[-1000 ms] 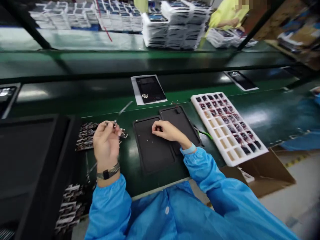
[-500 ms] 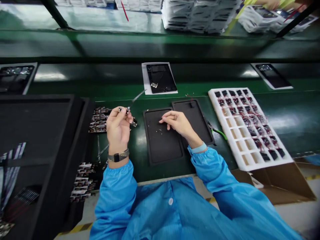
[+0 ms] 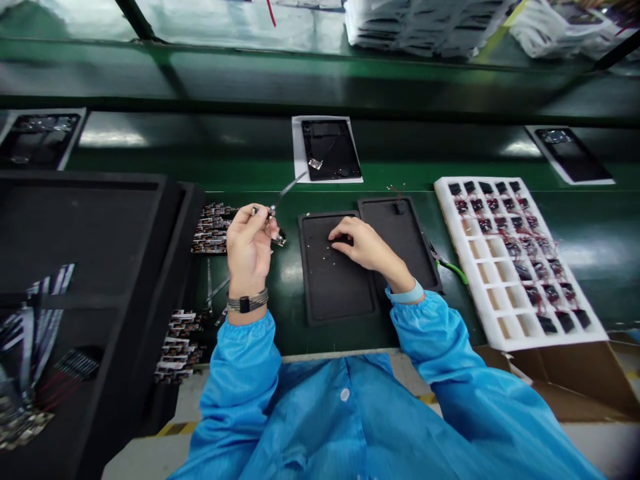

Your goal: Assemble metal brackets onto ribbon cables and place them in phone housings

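Note:
My left hand [image 3: 251, 243] is closed on a small circuit board [image 3: 271, 212] with a thin flat ribbon cable [image 3: 290, 187] sticking up to the right. Another small board piece [image 3: 279, 237] shows beside its fingertips. My right hand [image 3: 363, 243] is low over the left black tray [image 3: 340, 293], thumb and forefinger apart, with no held part visible between them. Tiny light-coloured parts [image 3: 327, 262] lie on that tray, close to the fingertips. A second black tray [image 3: 415, 250] adjoins it, holding a small black part with red wires [image 3: 399, 207].
Green-handled pliers [image 3: 450, 267] lie beside a white foam tray [image 3: 493, 287] of black parts with red wires. Rows of small boards [image 3: 213, 227] are at left, next to a large black bin [image 3: 115, 267]. Behind, a tablet housing [image 3: 333, 150] lies on a white sheet.
My right hand has come down toward the tray, and its thumb and forefinger have spread. My left hand keeps its hold on the circuit board. The whole view has shifted slightly.

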`<state>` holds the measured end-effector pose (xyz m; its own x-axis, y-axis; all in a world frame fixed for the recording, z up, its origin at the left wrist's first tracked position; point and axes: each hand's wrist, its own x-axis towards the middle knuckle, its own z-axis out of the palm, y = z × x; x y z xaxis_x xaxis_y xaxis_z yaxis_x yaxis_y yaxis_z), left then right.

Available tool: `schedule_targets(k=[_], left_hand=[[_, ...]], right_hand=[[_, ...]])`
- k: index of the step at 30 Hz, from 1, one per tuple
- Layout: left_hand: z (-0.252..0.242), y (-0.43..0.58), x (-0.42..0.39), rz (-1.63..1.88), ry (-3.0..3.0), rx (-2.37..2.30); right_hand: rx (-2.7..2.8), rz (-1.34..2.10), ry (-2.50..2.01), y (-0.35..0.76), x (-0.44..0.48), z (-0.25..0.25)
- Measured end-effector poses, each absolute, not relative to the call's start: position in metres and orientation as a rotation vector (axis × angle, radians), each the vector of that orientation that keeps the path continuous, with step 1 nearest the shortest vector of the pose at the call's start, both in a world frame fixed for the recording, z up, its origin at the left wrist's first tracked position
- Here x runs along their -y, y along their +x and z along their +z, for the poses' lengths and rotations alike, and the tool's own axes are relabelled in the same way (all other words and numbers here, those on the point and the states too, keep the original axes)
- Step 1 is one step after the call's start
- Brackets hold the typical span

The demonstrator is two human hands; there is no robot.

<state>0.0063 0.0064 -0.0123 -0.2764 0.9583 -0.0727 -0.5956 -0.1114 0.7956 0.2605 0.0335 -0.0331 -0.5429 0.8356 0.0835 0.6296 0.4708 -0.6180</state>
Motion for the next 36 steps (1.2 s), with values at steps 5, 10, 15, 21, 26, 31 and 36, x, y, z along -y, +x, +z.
schedule_targets(k=[5,10,15,21,26,31,36], left_hand=[[-0.013,0.008,-0.007,1.681,0.569,-0.881],[-0.013,0.009,-0.007,1.672,0.582,-0.887],[-0.014,0.011,-0.007,1.716,0.611,-0.939],[-0.018,0.013,-0.006,1.715,0.813,-1.087],[-0.013,0.012,0.001,1.598,0.993,-1.102],[-0.006,0.012,0.006,1.379,1.189,-1.087],[-0.007,0.012,0.007,1.098,1.415,-1.047]], right_hand=[[2.473,0.756,-1.243,0.256,-0.036,-0.043],[2.442,0.694,-1.230,0.254,-0.035,-0.039],[2.224,0.829,-1.247,0.256,-0.034,-0.024],[2.019,1.073,-1.199,0.257,-0.029,-0.009],[1.894,1.169,-1.155,0.256,-0.021,0.006],[1.885,1.277,-1.106,0.253,-0.015,0.014],[1.888,1.461,-1.060,0.250,-0.011,0.017]])
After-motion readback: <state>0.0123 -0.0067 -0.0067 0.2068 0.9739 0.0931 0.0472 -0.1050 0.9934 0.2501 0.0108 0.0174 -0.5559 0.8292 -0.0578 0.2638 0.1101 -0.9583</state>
